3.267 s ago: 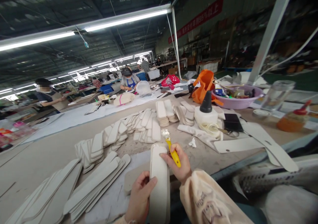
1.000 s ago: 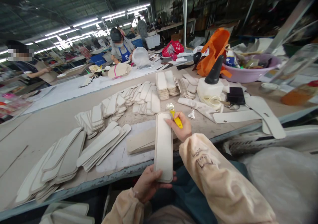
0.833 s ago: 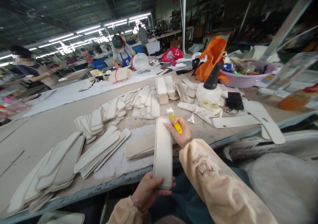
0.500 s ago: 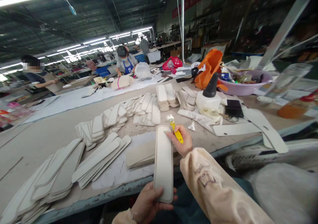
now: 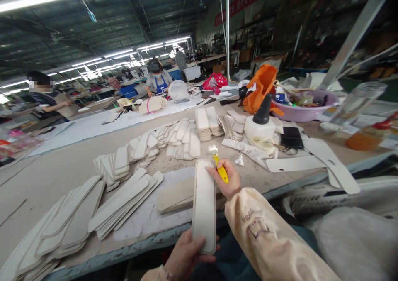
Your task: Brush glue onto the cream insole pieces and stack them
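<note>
A long off-white panel with rounded corners [image 5: 204, 208] is held upright over the table's front edge. My left hand [image 5: 189, 250] grips its lower end, thumb on the face and fingers behind. My right hand [image 5: 228, 179] is closed round a small scraper with a yellow handle [image 5: 222, 171], its blade pointing up and smeared with something white. The right fingertips also touch the panel's upper right edge. Just behind the panel, flat grey-beige boards [image 5: 174, 194] lie on a white sheet.
Fanned stacks of similar panels [image 5: 124, 200] spread over the left and middle of the table. A white bottle with a black nozzle [image 5: 261, 125], a lilac basin [image 5: 306, 111], an orange bag [image 5: 259, 88] and a jar of amber liquid [image 5: 365, 138] stand to the right. Co-workers [image 5: 157, 79] stand beyond.
Almost nothing differs. Both hands keep hold of the panel and scraper in nearly the same place, and the view has shifted very slightly.
</note>
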Demonstrator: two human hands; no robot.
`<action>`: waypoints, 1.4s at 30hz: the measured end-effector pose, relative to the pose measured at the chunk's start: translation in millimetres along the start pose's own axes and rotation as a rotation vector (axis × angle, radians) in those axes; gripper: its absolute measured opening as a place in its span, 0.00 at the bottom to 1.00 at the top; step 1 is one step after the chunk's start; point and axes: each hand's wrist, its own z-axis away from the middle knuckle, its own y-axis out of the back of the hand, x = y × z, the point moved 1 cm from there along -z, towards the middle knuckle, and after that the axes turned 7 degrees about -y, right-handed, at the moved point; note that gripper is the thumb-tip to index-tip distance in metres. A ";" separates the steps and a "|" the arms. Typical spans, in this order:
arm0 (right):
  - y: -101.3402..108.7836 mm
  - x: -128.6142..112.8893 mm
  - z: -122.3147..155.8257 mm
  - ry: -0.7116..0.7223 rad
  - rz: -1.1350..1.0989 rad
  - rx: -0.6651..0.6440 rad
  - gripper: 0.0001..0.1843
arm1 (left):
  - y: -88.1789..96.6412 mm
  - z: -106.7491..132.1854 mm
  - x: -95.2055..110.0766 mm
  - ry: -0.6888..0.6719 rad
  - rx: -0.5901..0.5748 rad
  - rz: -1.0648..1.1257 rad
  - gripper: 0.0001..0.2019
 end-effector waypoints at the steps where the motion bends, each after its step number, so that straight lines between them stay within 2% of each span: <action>1: 0.0 -0.6 0.1 0.003 -0.003 -0.001 0.19 | 0.5 0.0 0.0 0.006 -0.008 0.007 0.23; 12: -2.4 -3.7 1.9 0.015 0.004 0.005 0.19 | -3.2 1.8 5.8 -0.009 -0.024 -0.010 0.25; 16: -4.5 -6.0 4.4 0.009 0.022 0.000 0.19 | -9.6 -3.8 10.2 -0.066 0.038 0.003 0.22; 21: -5.5 -6.9 7.1 0.007 0.034 -0.027 0.17 | -14.3 -7.9 13.4 -0.058 0.129 -0.006 0.22; 30: -7.4 -11.2 9.5 -0.023 -0.072 -0.103 0.18 | -9.0 -9.1 13.8 -0.103 0.111 -0.017 0.23; 36: -12.0 -12.9 18.9 -0.018 -0.037 -0.120 0.19 | -14.4 -18.1 29.8 -0.227 0.155 -0.045 0.21; 42: -12.1 -10.0 20.8 -0.020 -0.034 -0.148 0.18 | -9.3 -18.4 27.0 -0.230 0.223 -0.102 0.20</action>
